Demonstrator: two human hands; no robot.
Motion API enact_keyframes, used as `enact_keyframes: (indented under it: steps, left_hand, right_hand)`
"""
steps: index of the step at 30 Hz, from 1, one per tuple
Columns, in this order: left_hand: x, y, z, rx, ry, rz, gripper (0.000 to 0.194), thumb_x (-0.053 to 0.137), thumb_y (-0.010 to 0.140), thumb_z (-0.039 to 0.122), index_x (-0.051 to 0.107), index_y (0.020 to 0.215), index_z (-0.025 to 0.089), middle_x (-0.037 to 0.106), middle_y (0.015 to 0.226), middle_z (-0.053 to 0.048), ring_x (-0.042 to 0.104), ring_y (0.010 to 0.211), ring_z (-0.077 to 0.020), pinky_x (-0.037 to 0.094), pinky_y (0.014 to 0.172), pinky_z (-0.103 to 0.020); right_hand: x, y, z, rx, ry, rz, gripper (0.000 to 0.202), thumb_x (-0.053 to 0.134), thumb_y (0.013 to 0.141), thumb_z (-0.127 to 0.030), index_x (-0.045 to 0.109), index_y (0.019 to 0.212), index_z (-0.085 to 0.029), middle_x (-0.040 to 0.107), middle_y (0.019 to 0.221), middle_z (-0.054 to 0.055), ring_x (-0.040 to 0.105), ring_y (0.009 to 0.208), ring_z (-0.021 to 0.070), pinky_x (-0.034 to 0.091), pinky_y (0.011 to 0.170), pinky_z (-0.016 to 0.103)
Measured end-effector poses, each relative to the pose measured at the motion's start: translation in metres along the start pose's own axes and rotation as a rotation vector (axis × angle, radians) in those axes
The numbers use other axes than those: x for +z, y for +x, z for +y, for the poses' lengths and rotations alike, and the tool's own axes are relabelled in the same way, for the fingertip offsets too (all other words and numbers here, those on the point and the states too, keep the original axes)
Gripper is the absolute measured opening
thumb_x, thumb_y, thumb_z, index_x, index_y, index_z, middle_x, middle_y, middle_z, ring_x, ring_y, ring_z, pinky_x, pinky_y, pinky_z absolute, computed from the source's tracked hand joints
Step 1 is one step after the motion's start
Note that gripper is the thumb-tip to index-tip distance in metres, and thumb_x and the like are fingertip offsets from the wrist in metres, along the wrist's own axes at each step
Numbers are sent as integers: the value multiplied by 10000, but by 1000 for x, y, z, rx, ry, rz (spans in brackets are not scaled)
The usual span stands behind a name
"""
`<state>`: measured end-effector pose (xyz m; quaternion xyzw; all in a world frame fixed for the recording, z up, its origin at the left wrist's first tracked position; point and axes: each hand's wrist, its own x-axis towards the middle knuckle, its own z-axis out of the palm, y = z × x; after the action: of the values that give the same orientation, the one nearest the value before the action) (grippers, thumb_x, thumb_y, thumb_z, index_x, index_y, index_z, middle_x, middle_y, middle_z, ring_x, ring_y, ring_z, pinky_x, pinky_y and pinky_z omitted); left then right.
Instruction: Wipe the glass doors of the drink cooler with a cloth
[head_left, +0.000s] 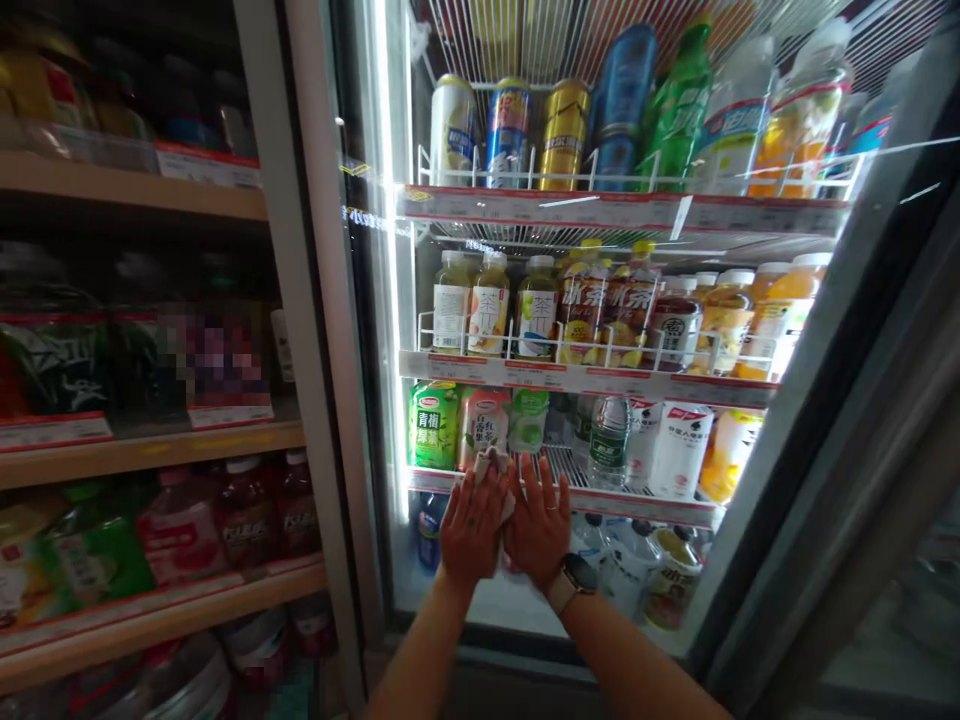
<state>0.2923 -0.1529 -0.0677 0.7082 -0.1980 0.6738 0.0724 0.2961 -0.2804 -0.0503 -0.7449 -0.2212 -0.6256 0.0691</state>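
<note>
Both my hands reach forward to the glass door [540,600] of a lit drinks fridge, at the height of its lower shelves. My left hand [472,520] presses a crumpled pale cloth [492,462] against the glass, and the cloth shows above the fingertips and between the two hands. Close beside it, my right hand [538,525] lies flat with the fingers spread, its thumb side near the cloth's edge. A watch [577,575] sits on my right wrist. Behind the glass near my fingertips stand a pink drink bottle [482,415] and a green drink bottle [433,425].
Upper fridge shelves hold cans [565,130] and tea bottles [536,305] behind wire rails. A dark door frame [795,390] slants along the right. To the left, past a grey upright [300,300], wooden-edged shelves [150,445] carry more bottles.
</note>
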Motion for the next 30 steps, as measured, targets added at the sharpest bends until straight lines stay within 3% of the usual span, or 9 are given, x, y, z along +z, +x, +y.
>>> enact_keyframes:
  steps: [3, 7, 9, 11, 13, 18, 21, 25, 30]
  left_hand:
    - [-14, 0, -31, -33, 70, -46, 536, 420, 961, 175, 357, 1492, 204, 458, 1480, -65, 222, 1464, -213, 214, 1226, -391]
    - [-37, -1, -80, -294, 129, 27, 577, 455, 961, 233, 297, 1515, 197, 330, 1559, -93, 148, 1485, -250, 178, 1232, -466]
    - [-43, 1, -93, -427, 127, 68, 618, 477, 959, 252, 247, 1529, 189, 268, 1587, -110, 96, 1493, -268, 168, 1228, -499]
    - [-41, 4, -89, -507, 110, 83, 637, 464, 966, 247, 197, 1542, 196, 220, 1603, -116, 54, 1497, -276, 161, 1224, -521]
    - [-32, 8, -70, -500, 86, 80, 636, 435, 974, 228, 162, 1549, 211, 204, 1607, -109, 61, 1498, -266, 157, 1227, -511]
    - [-1, 17, -2, -285, 2, 40, 585, 375, 993, 216, 183, 1545, 194, 261, 1590, -84, 151, 1492, -214, 191, 1233, -412]
    - [6, 20, 15, -195, -26, 33, 550, 375, 1004, 262, 240, 1532, 189, 310, 1572, -77, 180, 1486, -201, 195, 1230, -362]
    - [0, 19, 0, -90, 42, 12, 526, 392, 994, 261, 309, 1511, 218, 354, 1550, -57, 185, 1483, -223, 172, 1232, -383]
    - [-20, 10, -46, -145, 133, -4, 577, 431, 960, 186, 288, 1516, 243, 323, 1564, -54, 183, 1484, -238, 175, 1227, -444]
  right_hand:
    - [-2, 2, 0, -14, 12, 0, 673, 424, 886, -190, 258, 1537, -147, 478, 1481, 125, 279, 1463, 268, 196, 1198, 483]
    - [-4, 4, -1, -9, 16, 19, 683, 428, 882, -182, 247, 1539, -152, 459, 1497, 114, 273, 1465, 270, 178, 1204, 485]
    - [-4, 5, -1, -4, 13, 14, 683, 426, 887, -184, 235, 1543, -153, 457, 1499, 111, 268, 1467, 268, 176, 1205, 487]
    - [-5, 5, -2, -2, 6, 8, 685, 427, 888, -186, 231, 1544, -153, 449, 1503, 115, 275, 1465, 272, 184, 1204, 487]
    - [-4, 5, -2, -1, -2, 5, 679, 426, 890, -189, 238, 1543, -157, 447, 1505, 115, 289, 1459, 273, 193, 1201, 485]
    - [-1, 3, -3, 17, -8, 21, 637, 395, 904, -179, 282, 1531, -167, 478, 1482, 114, 288, 1461, 260, 200, 1198, 483]
    - [0, 3, -2, 5, 6, 41, 622, 387, 912, -184, 293, 1526, -161, 470, 1489, 116, 250, 1475, 255, 194, 1201, 484]
    - [-2, 4, 0, -16, 10, 34, 620, 376, 914, -191, 290, 1526, -139, 474, 1484, 126, 217, 1486, 252, 183, 1205, 483]
    - [-5, 6, 0, -20, 3, 9, 658, 418, 901, -182, 253, 1536, -131, 495, 1467, 124, 211, 1488, 253, 162, 1212, 474]
